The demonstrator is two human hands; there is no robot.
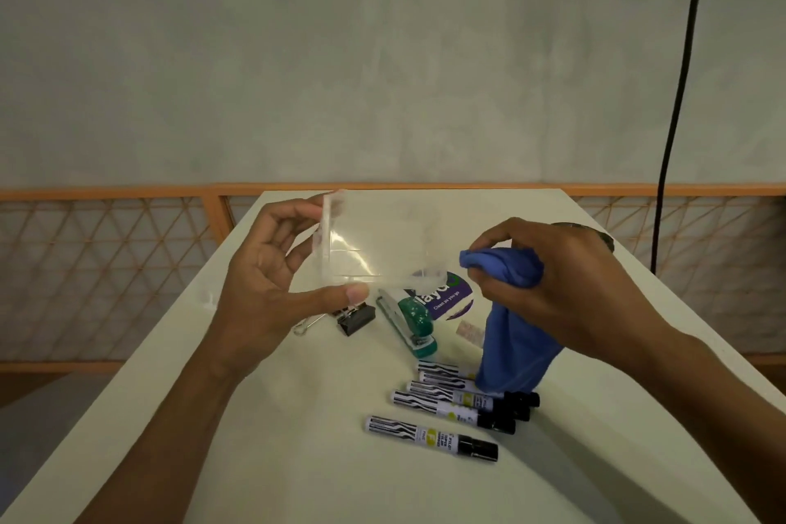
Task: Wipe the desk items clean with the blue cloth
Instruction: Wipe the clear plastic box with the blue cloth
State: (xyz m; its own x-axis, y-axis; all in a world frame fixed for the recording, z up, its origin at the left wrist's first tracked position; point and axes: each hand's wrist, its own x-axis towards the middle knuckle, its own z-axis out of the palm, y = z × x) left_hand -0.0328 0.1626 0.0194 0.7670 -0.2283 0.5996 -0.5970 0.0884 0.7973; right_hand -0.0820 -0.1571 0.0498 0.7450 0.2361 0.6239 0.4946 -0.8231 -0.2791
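Pilot markers [430, 437], "Clean as you go" packet [446, 300]

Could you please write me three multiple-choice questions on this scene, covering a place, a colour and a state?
1. Where is the clear box? A in the left hand B on the floor C in a drawer
2. The stapler is: A red B green C yellow
3. The right hand is: A open and empty B holding a pen C gripping the blue cloth
Answers: 1A, its fingers and thumb pinch it; 2B, green body; 3C, fingers curl round the cloth.
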